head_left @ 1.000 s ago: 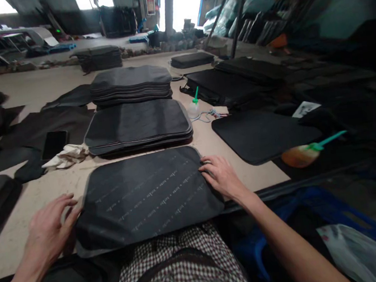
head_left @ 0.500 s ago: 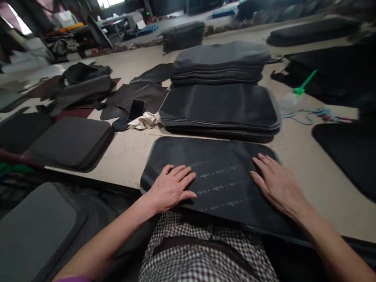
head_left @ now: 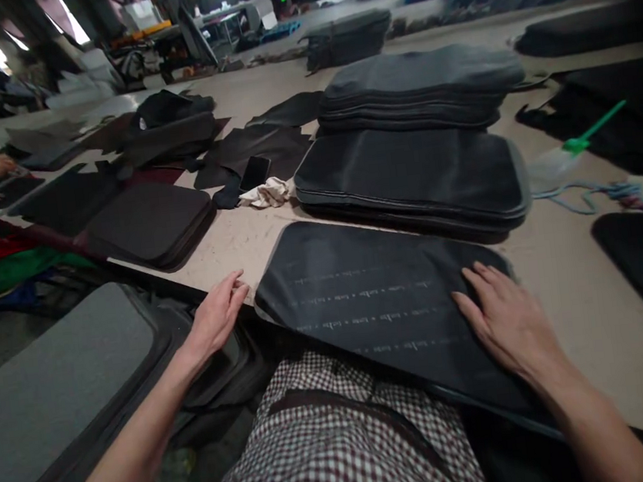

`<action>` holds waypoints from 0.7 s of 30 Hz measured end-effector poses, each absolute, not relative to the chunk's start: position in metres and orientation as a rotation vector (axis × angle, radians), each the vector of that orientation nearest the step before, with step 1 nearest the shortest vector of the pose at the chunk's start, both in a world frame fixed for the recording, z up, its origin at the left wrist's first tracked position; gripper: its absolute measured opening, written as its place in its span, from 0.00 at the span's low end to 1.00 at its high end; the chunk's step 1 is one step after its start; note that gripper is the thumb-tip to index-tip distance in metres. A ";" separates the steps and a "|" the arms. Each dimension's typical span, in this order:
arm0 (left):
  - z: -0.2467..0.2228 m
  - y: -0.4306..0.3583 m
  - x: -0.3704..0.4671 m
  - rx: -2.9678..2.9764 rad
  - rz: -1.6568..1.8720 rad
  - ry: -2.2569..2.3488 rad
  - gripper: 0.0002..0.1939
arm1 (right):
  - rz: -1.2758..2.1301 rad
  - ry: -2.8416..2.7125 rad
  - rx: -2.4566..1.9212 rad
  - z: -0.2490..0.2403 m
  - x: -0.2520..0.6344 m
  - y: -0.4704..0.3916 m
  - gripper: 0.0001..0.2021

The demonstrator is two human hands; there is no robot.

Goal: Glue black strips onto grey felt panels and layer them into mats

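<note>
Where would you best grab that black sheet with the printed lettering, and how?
Probably pinch the black sheet by its left short edge, coming from the left: it lies nearly flat and looks thin, and that edge is uncovered. The left hand is just beside it; the right hand rests on the other end.

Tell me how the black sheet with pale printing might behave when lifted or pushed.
The black sheet will probably flex: gentle ripples show near the right hand. Its thin-looking edge suggests it's light for its size. Lying flat, it would likely slide rather than tip.
</note>
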State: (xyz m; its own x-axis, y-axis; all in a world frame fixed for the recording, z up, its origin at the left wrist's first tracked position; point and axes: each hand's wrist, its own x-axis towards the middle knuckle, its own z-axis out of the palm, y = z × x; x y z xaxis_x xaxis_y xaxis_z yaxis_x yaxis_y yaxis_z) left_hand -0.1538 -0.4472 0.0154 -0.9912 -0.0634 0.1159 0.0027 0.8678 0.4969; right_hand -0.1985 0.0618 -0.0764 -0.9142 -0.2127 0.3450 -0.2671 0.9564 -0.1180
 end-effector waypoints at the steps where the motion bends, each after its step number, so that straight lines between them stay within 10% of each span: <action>1: 0.014 -0.444 -0.154 0.054 -0.850 -2.917 0.26 | 0.235 -2.773 0.352 -0.077 -0.199 0.062 0.32; 11: 0.012 -0.422 -0.169 0.126 -1.571 -2.739 0.29 | 0.246 -2.781 0.339 -0.075 -0.198 0.062 0.32; 21: 0.022 -0.412 -0.157 0.061 -0.381 -2.872 0.23 | 0.230 -2.755 0.351 -0.077 -0.198 0.062 0.32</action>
